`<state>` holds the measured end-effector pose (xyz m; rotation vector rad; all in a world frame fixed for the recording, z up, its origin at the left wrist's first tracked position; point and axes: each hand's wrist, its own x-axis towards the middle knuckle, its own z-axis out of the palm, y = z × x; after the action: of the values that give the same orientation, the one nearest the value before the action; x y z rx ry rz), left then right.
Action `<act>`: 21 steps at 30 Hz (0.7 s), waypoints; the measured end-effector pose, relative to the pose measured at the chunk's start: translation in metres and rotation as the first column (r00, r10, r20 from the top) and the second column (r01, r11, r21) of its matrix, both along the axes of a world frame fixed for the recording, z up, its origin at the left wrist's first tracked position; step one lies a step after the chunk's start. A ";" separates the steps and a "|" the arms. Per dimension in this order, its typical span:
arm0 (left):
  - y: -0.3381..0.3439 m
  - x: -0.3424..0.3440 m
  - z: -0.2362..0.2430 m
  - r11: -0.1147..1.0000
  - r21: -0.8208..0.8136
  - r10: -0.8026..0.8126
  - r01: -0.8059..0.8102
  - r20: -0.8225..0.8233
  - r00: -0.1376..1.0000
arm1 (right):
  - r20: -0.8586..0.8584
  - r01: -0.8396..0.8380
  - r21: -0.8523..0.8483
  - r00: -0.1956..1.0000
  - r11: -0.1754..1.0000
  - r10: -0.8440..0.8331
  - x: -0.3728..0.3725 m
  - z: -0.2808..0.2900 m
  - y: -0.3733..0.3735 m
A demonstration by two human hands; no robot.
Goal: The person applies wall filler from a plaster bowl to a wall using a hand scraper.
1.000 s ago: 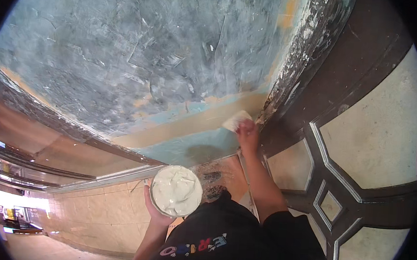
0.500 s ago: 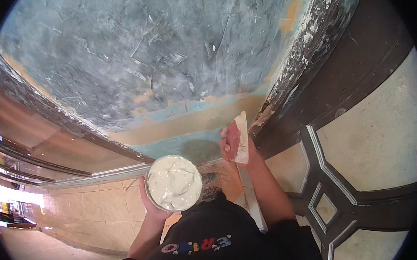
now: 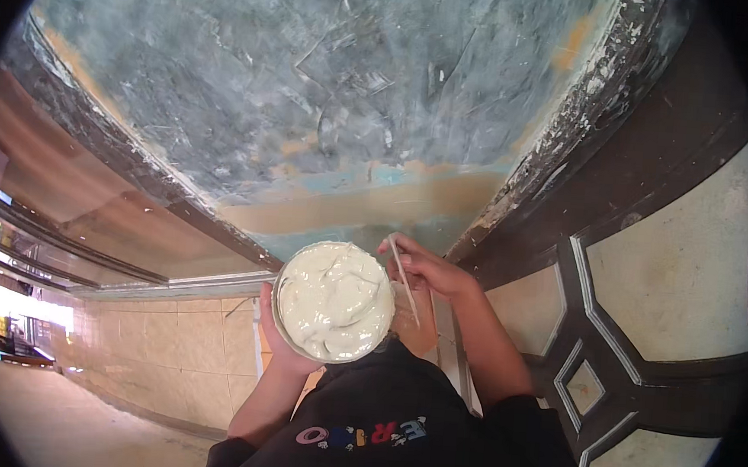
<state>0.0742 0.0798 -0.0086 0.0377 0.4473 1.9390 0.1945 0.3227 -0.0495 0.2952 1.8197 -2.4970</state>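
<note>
My left hand (image 3: pixel 284 346) is wrapped round the side of a round tub held up in front of my chest. Thick, glossy white putty (image 3: pixel 333 300) fills the tub, its surface swirled and uneven. Just right of the tub, my right hand (image 3: pixel 434 271) grips a flat putty spreader (image 3: pixel 403 279). The spreader is turned almost edge-on, so only a thin pale strip of it shows. Its lower end is beside the tub's right rim; I cannot tell whether they touch.
Ahead rises a patchy grey-blue wall (image 3: pixel 253 95) with a tan band (image 3: pixel 332 209) low across it. Dark, flaking frames (image 3: pixel 562 151) border it on both sides. A dark panelled door (image 3: pixel 615 380) with cream insets stands at right. Beige tiles (image 3: pixel 167 340) lie at left.
The tub has come up and to the right. My right hand has drawn down toward it, turning the spreader from face-on to edge-on. The view has shifted slightly.
</note>
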 end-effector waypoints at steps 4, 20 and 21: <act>0.002 0.001 0.001 0.997 0.067 0.029 -0.032 0.055 0.998 | -0.051 0.033 0.245 0.998 0.969 -0.021 -0.003 0.010 0.000; -0.018 -0.007 -0.021 0.997 -0.046 0.061 -0.060 0.022 0.998 | 0.131 0.376 0.240 0.901 0.895 -0.413 0.032 -0.112 0.009; -0.020 -0.007 -0.019 0.997 -0.047 0.061 -0.060 0.020 0.998 | 0.245 0.518 0.040 0.824 0.854 -0.511 0.030 -0.124 0.000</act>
<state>0.0676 0.0595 -0.0277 -0.0267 0.4836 1.9859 0.2243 0.3222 -0.1733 1.1915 1.7786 -2.6300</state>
